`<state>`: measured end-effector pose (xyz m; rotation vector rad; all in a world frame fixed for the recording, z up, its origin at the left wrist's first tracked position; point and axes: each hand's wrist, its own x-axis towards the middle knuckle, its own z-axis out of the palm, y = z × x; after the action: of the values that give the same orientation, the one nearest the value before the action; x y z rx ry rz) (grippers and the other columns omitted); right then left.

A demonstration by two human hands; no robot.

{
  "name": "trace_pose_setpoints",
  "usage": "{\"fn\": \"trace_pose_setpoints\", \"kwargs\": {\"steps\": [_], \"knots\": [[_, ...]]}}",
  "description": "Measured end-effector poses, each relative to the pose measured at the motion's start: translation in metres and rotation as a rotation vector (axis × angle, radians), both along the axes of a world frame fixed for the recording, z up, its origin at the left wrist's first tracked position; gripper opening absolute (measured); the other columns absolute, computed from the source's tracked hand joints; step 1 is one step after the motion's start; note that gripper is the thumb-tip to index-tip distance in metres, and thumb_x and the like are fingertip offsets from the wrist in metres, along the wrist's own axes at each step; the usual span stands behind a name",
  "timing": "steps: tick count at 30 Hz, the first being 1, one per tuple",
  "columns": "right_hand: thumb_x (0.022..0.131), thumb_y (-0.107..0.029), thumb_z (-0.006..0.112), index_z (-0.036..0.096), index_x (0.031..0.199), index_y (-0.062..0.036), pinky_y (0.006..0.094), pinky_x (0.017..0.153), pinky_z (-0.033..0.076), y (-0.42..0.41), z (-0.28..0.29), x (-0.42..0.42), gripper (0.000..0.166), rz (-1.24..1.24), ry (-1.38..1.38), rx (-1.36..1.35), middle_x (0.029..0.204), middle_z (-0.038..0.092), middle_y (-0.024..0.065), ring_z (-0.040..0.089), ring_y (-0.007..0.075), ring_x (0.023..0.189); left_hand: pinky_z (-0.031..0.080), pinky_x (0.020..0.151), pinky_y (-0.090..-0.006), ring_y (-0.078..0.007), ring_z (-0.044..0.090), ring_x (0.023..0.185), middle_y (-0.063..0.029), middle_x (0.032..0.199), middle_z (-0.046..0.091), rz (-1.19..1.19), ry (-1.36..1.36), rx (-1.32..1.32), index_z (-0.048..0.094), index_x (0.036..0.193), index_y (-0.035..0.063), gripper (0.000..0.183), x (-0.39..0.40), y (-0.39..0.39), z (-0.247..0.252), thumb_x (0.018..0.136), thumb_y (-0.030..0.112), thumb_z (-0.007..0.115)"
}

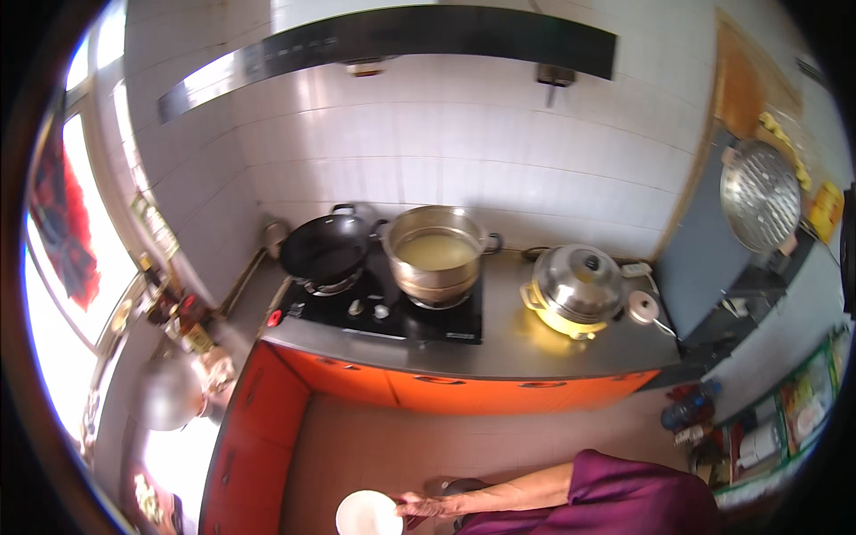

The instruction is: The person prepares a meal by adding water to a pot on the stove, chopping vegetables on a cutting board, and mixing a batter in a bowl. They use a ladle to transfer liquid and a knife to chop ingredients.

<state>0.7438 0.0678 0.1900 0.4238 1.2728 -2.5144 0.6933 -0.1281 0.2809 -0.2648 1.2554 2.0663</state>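
Note:
My right hand (424, 506) reaches in from the lower right, below a purple sleeve, with its fingers closed on the rim of a white bowl (369, 513). The bowl is partly cut off by the bottom edge and looks empty. My left hand is out of view. Beyond the bowl, a stainless steel pot (435, 277) with pale yellowish liquid stands uncovered on the right burner of a black gas stove (428, 324). A black wok (326, 251) sits on the left burner. On the counter to the right is a yellow electric pot (568, 322) under a domed steel lid (580, 281).
Orange cabinets (461, 394) run under the steel counter (511, 358) and along the left. A range hood (435, 32) hangs above. Bottles (177, 311) and a blurred round metal vessel (167, 394) are at left. A perforated steel pan (761, 195) and a green-edged shelf (779, 428) are at right.

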Motion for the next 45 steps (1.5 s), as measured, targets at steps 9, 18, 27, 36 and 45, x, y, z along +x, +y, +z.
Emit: {"fn": "trace_pose_setpoints", "kwargs": {"steps": [9,18,27,36,45], "knots": [[0.092,-0.053,0.068,0.034,0.157,-0.0165,0.0322,0.087,0.055,-0.019,0.045,-0.016,0.082,0.118,-0.063,0.104,0.138,0.057,0.0046,0.061,0.0154,0.108,0.046,0.108,-0.0494,-0.0366,0.051,0.129,-0.0199,0.144,0.048,0.073,0.011,-0.012,0.037,0.149,-0.0017,0.068,0.007,-0.033,0.018,0.096,0.035,0.059],[0.095,-0.039,0.063,0.040,0.150,-0.0148,0.0452,0.080,0.060,-0.061,0.068,-0.039,0.064,0.315,0.027,0.317,0.133,0.059,0.0178,0.067,0.0299,0.109,0.047,0.107,-0.0489,-0.0356,0.052,0.129,-0.0194,0.144,0.049,0.048,0.028,0.055,0.038,0.149,-0.0015,0.066,-0.003,-0.004,0.002,0.096,0.033,0.060],[0.089,-0.020,0.070,0.054,0.138,-0.0111,0.0318,0.048,0.055,-0.038,0.010,-0.021,0.052,0.015,0.124,0.397,0.094,0.068,0.0071,0.065,0.0174,0.065,0.048,0.106,-0.0484,-0.0347,0.052,0.128,-0.0188,0.143,0.050,-0.108,0.022,0.060,0.039,0.148,-0.0012,0.065,-0.011,0.033,-0.003,0.096,0.030,0.061],[0.085,-0.034,0.078,0.063,0.127,-0.0051,0.0380,0.068,0.061,-0.007,0.039,-0.005,0.053,-0.099,0.028,0.542,0.112,0.070,0.0118,0.071,0.0238,0.087,0.049,0.104,-0.0479,-0.0337,0.053,0.128,-0.0183,0.142,0.051,-0.161,0.018,0.063,0.040,0.147,-0.0009,0.063,-0.014,0.047,-0.006,0.096,0.028,0.061],[0.096,-0.044,0.067,0.059,0.124,-0.0087,0.0299,0.075,0.059,0.099,0.039,0.096,0.046,-0.574,-0.260,0.160,0.111,0.066,0.0106,0.071,0.0196,0.088,0.049,0.103,-0.0474,-0.0327,0.054,0.127,-0.0178,0.141,0.052,-0.166,0.012,0.117,0.041,0.147,-0.0007,0.062,-0.016,0.068,-0.010,0.096,0.026,0.062]]}}
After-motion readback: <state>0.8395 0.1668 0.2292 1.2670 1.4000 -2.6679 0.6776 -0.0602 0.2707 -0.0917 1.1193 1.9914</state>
